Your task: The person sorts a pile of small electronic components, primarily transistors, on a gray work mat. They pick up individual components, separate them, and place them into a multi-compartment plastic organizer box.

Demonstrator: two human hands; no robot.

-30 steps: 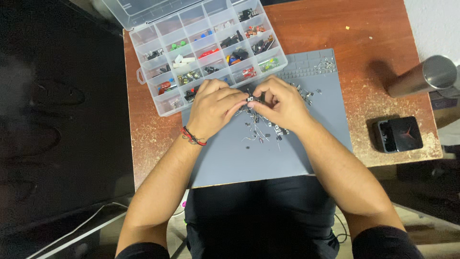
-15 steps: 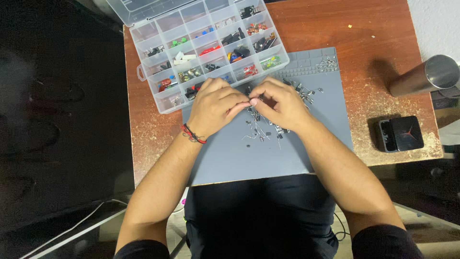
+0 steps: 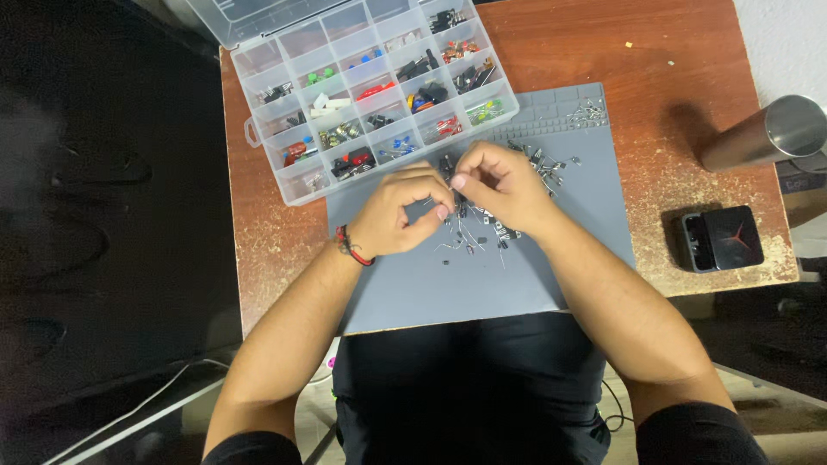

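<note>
Here, both bare hands work over a scatter of tiny electronic parts [image 3: 472,231] that lie loose on a smooth grey rubbery mat [image 3: 431,284]; the parts are small dark bodies with thin bright wire legs, spread from the middle of the mat toward its far right corner; the left hand [image 3: 398,213] is curled, its fingers bent inward and its thumb and forefinger drawn close together at the tips, though whether they pinch a part is too small to tell; a red and black cord bracelet [image 3: 351,247] wraps its wrist; the right hand [image 3: 500,185] sits just to the right and slightly farther, its fingers pressed together with thumb against fingertip near the pile, and what it grips, if anything, cannot be made out; the fingertips of the two hands are near each other but apart; the mat has moulded ribs and shallow square pockets along its far edge; far left of the hands, overlapping the mat's corner, lies a clear plastic organiser box [image 3: 251,133] with its lid open, divided into many small rectangular cells that hold red, blue, green, white and black pieces; all of this rests on a worn reddish wooden table [image 3: 680,52] with pale, speckled patches; at the right, a brushed metal cylinder [image 3: 767,133] lies tilted, and nearer, a small glossy black box [image 3: 719,238] sits on the wood.
</note>
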